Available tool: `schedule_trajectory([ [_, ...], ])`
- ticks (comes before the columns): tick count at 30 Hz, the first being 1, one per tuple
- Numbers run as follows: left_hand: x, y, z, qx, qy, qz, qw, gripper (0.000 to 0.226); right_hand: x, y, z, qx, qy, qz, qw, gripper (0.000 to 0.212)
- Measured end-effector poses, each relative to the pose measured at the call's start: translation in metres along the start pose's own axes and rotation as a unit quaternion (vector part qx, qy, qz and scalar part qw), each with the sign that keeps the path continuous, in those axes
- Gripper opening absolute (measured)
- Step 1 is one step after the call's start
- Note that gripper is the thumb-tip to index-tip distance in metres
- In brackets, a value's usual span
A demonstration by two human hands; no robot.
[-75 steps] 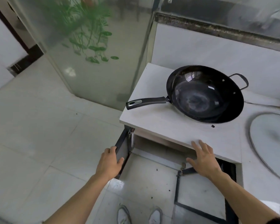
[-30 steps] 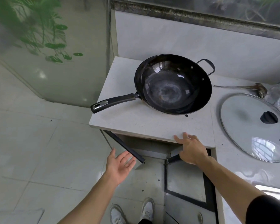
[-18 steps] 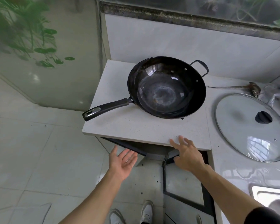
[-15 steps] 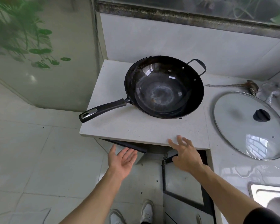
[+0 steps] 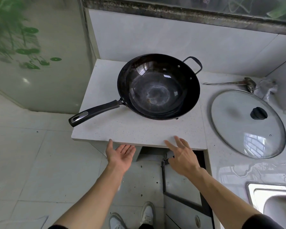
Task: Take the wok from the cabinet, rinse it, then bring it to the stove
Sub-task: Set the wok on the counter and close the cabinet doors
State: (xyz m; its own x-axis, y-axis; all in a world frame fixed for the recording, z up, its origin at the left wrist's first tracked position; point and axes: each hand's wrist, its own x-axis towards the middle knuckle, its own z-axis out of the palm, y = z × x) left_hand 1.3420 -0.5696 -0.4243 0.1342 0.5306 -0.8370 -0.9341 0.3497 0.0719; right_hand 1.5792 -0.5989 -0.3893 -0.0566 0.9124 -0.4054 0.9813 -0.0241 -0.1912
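A black wok (image 5: 158, 87) sits upright on the white counter (image 5: 135, 131), its long black handle (image 5: 93, 113) pointing left past the counter's edge. My left hand (image 5: 120, 154) is open, palm up, just below the counter's front edge. My right hand (image 5: 181, 155) is open with fingers spread at the front edge, above the top corner of the right cabinet door (image 5: 180, 187). Neither hand holds anything. The corner of a steel sink (image 5: 271, 202) shows at the lower right.
A glass lid (image 5: 248, 123) with a black knob lies on the counter right of the wok. A metal ladle (image 5: 229, 83) rests by the back wall. A frosted glass panel with green leaf print (image 5: 40, 55) stands to the left. My white shoes (image 5: 132, 215) are on the tiled floor.
My left hand let go of the left cabinet door and turned palm up; that door swung shut under the counter. The view shifted right, bringing the lid and sink into sight.
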Motion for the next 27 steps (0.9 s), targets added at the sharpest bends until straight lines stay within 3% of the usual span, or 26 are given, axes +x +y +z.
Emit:
schedule_trajectory([
  [9,0.0,-0.007,0.0,0.003,-0.021,0.029,0.999,0.087,0.002,0.008,0.006,0.013,0.022,-0.006,1.0,0.072],
  [11,-0.004,-0.009,-0.003,0.076,-0.028,0.042,0.996,0.083,0.002,0.008,0.006,0.012,0.026,-0.005,1.0,0.072],
  [13,-0.015,-0.019,-0.004,0.282,-0.002,0.066,0.957,0.072,0.002,0.008,0.007,0.015,0.031,-0.006,0.999,0.072],
  [14,-0.023,-0.024,-0.004,0.42,0.017,0.097,0.902,0.063,0.002,0.009,0.007,0.019,0.034,-0.007,0.999,0.072],
  [15,-0.031,-0.029,-0.005,0.552,0.026,0.144,0.821,0.052,0.001,0.009,0.008,0.024,0.038,-0.008,0.999,0.072],
  [17,-0.041,-0.035,-0.004,0.734,-0.016,0.251,0.631,0.037,0.001,0.011,0.008,0.032,0.043,-0.013,0.998,0.071],
  [20,-0.043,-0.031,0.008,0.856,-0.085,0.364,0.356,0.047,0.0,0.017,0.004,0.064,0.035,-0.021,0.997,0.067],
  [21,-0.039,-0.027,0.012,0.878,-0.081,0.376,0.283,0.051,-0.002,0.019,0.002,0.088,0.041,-0.023,0.995,0.065],
  [23,-0.033,-0.017,0.016,0.91,-0.053,0.362,0.194,0.059,-0.012,0.025,0.003,0.135,0.066,-0.018,0.988,0.058],
  [27,-0.029,-0.002,0.017,0.935,-0.031,0.333,0.116,0.063,-0.047,0.038,0.018,0.158,0.097,0.018,0.982,0.052],
])
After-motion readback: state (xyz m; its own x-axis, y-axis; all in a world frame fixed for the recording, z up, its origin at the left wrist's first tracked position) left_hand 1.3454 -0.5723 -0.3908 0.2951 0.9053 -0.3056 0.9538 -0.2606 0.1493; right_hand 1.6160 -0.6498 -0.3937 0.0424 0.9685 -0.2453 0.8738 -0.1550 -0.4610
